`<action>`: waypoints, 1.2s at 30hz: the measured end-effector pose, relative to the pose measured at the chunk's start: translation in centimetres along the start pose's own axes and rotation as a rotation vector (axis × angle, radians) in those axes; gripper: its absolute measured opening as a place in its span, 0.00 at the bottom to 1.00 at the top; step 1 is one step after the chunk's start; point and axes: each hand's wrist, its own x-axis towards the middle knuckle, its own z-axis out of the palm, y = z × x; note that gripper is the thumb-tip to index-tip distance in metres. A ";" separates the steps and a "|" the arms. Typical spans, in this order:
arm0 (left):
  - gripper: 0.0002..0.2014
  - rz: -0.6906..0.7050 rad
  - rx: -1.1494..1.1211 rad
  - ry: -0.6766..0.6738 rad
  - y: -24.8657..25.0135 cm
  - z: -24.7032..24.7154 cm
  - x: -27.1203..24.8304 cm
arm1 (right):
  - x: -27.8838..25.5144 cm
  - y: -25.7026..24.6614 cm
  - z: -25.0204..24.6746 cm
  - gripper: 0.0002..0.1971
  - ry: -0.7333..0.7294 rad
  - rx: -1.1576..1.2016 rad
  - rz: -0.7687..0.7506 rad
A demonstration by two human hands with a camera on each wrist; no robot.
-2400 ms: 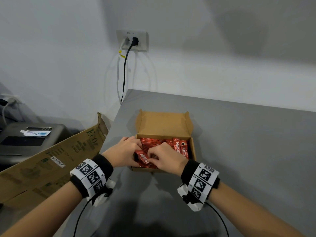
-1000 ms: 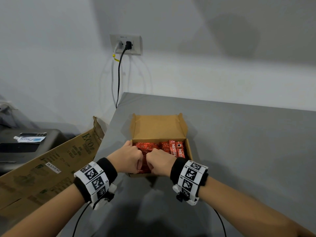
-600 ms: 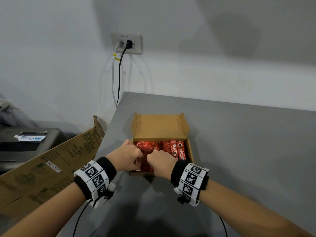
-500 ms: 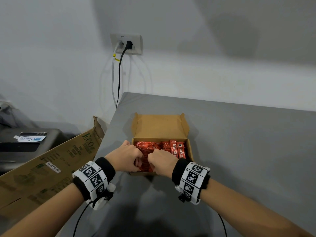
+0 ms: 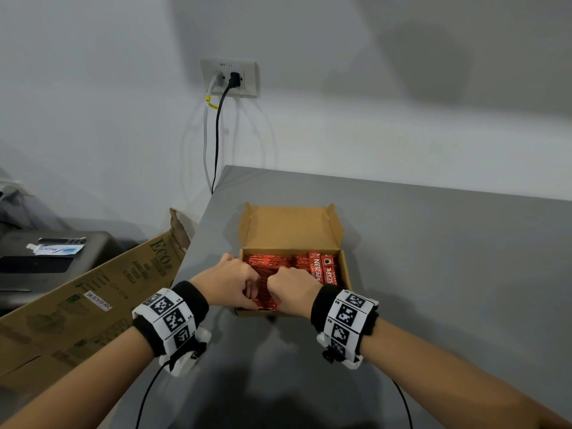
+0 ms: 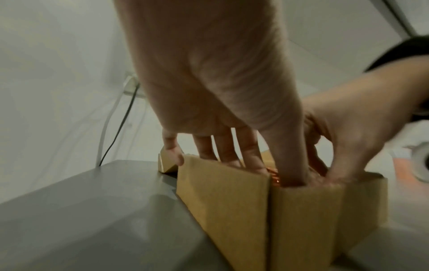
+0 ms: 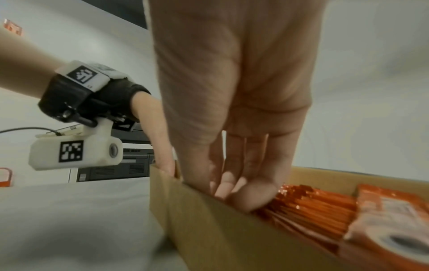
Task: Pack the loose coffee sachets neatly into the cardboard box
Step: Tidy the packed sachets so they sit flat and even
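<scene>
A small cardboard box [image 5: 344, 267] stands open on the grey table [image 5: 448, 274], its lid folded back. Red coffee sachets [image 5: 322, 270] lie in rows inside, lengthwise front to back. My left hand [image 5: 227, 283] and right hand [image 5: 294, 289] meet knuckles-up over the box's front left part. In the left wrist view the left hand [image 6: 209, 73] reaches its fingers and thumb down inside the box [image 6: 232, 201]. In the right wrist view the right hand [image 7: 232, 91] pinches the near ends of the sachets [image 7: 313, 207] by the front wall of the box [image 7: 209, 229]. The fingertips are hidden among them.
The box sits near the table's left edge. Past that edge a large brown carton [image 5: 93, 298] leans, with a black printer [image 5: 46, 258] behind it. A wall socket [image 5: 229, 77] with two cables hangs above the table's far corner. Bare grey tabletop lies right of the box.
The sachet held between both hands above the box's front left corner has gone down into the box. Both hands have sunk lower and closed together over that spot.
</scene>
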 end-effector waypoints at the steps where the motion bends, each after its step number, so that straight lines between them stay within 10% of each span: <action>1: 0.14 -0.005 -0.043 -0.017 -0.1 -0.1 0.0 | -0.1 0.2 0.0 0.06 -0.002 0.038 0.003; 8: 0.11 0.007 -0.085 0.064 0.5 -0.6 -0.6 | -2.6 7.5 -1.8 0.12 0.339 0.234 0.327; 12: 0.05 0.034 -0.078 0.018 1.6 -0.8 -0.5 | -3.9 10.2 -1.3 0.12 0.299 0.250 0.520; 26: 0.07 0.033 -0.032 -0.101 1.7 -1.8 -0.2 | -2.5 6.5 1.3 0.18 0.233 0.295 0.548; 36: 0.07 -0.018 -0.284 -0.161 1.5 -3.3 0.8 | -3.2 7.5 0.3 0.05 0.353 0.625 0.415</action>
